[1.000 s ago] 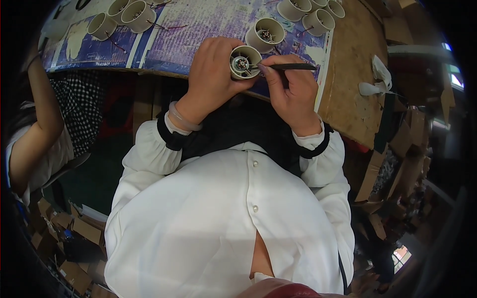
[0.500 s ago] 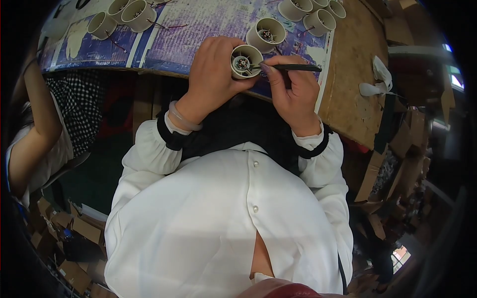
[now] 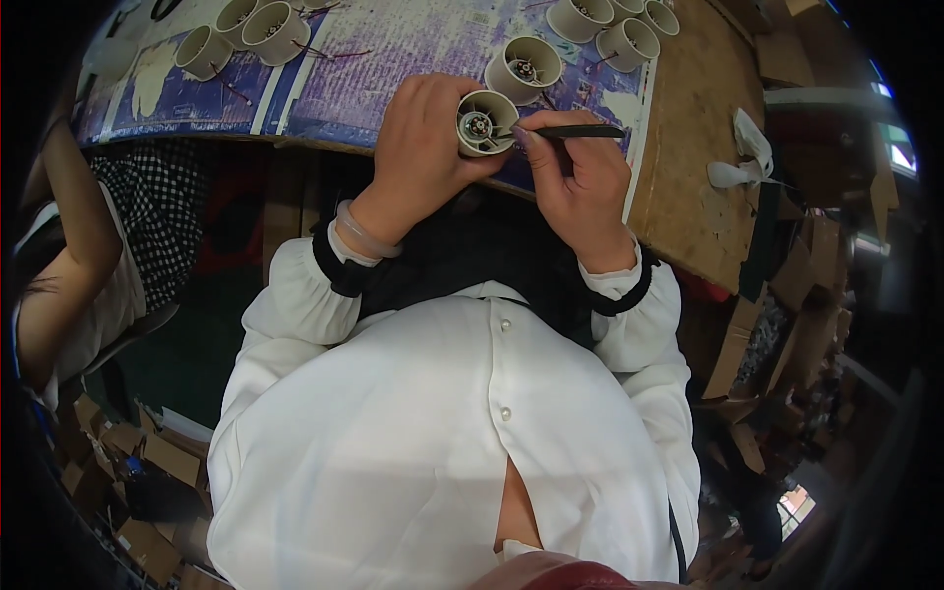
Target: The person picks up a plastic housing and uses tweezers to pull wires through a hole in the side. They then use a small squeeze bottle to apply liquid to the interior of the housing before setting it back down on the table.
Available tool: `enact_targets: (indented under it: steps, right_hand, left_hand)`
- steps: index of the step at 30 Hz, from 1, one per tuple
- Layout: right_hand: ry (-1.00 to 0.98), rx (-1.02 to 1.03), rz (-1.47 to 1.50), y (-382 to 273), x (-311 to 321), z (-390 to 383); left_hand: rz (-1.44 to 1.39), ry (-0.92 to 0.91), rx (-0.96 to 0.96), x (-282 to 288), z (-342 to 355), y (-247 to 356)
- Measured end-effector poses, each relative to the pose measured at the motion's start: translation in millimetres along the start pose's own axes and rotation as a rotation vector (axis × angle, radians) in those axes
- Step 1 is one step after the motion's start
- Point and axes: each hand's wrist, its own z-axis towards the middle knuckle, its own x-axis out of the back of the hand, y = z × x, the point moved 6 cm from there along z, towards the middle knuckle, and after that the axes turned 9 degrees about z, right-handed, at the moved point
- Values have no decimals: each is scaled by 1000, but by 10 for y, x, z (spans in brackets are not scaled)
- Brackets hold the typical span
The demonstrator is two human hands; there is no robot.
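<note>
Off-white cup [image 3: 495, 96] held at the near edge of the purple-white table cover [image 3: 423, 44], its inside worked with a dark slim tool [image 3: 582, 131].

Clock centred on that cup. At 9 o'clock, left hand [image 3: 418, 138] is curled part-open around the wall, cup gripped; at 4, right hand [image 3: 582, 187] is closed in a pinch on the tool, tip put just inside the rim at 3, exact contact too small to tell. Round motor-like part [image 3: 478, 127] is seated inside. Step in hand judged to be fine work beside that part; next move seems to call for a steady cup and a precisely guided tip. Beyond: standing cup [image 3: 504, 85] at 1, similarly fitted; cup cluster [image 3: 618, 57] at 2; farther, second cluster [image 3: 264, 53] at 10.
</note>
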Motion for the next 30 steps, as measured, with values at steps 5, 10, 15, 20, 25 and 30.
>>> enact_targets:
  steps: [5, 10, 15, 20, 25, 30]
  right_hand:
    - [-36, -4, -39, -42, -5, 36]
    - [27, -44, 30, -48, 169, 20]
    - [229, -275, 173, 109, 639, -57]
    - [220, -369, 12, 316, 981, 26]
    - [178, -339, -26, 789, 1172, 360]
    - [78, -378, -325, 964, 1014, 604]
  left_hand:
    - [9, 1, 9, 12, 8, -11]
    - [9, -34, 39, 19, 16, 27]
    - [-33, -120, 1, 67, 103, 80]
    - [-82, -207, -27, 102, 142, 59]
    - [-26, -190, 3, 6, 177, 45]
    - [-48, -244, 81, 28, 163, 39]
